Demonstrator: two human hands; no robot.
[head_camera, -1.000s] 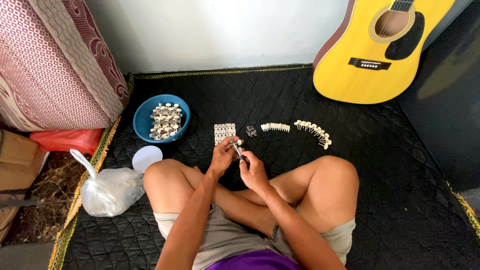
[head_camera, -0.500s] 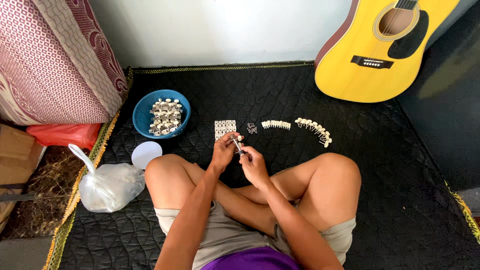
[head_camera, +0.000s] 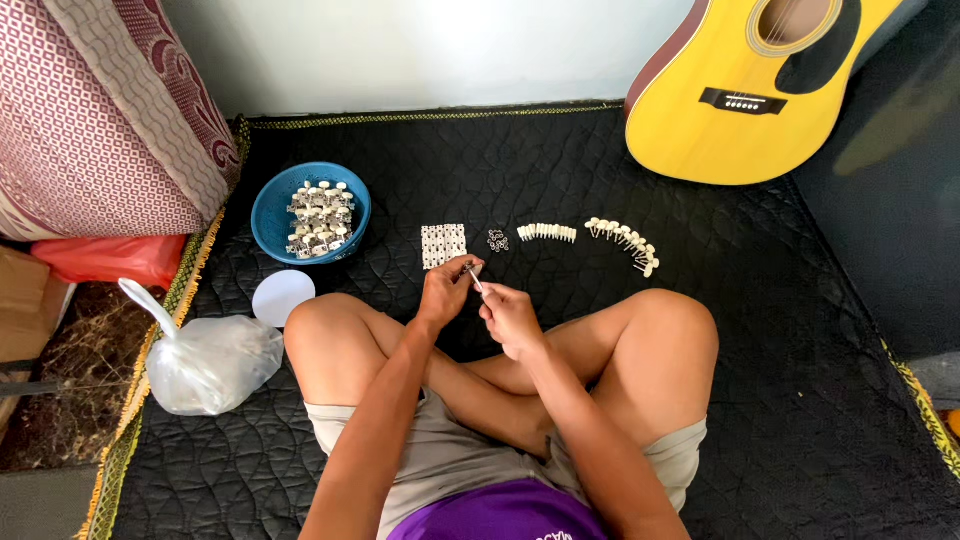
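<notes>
Assembling is continuing mid-batch: left hand (head_camera: 447, 290) and right hand (head_camera: 508, 318) are both pinching one small metal part (head_camera: 474, 277) above the crossed legs, finished units are filling the blue bowl (head_camera: 268, 215), loose rows (head_camera: 620, 238) are awaiting on the black mat (head_camera: 420, 170).

bowl (head_camera: 268, 215) left of plates (head_camera: 443, 245), guitar (head_camera: 745, 95) right

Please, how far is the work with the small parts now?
Seemingly done: assembled pieces in the blue bowl. In hand: left hand and right hand hold one small metal part together. Left: rows of loose parts and white-knobbed pegs on the mat.
</notes>
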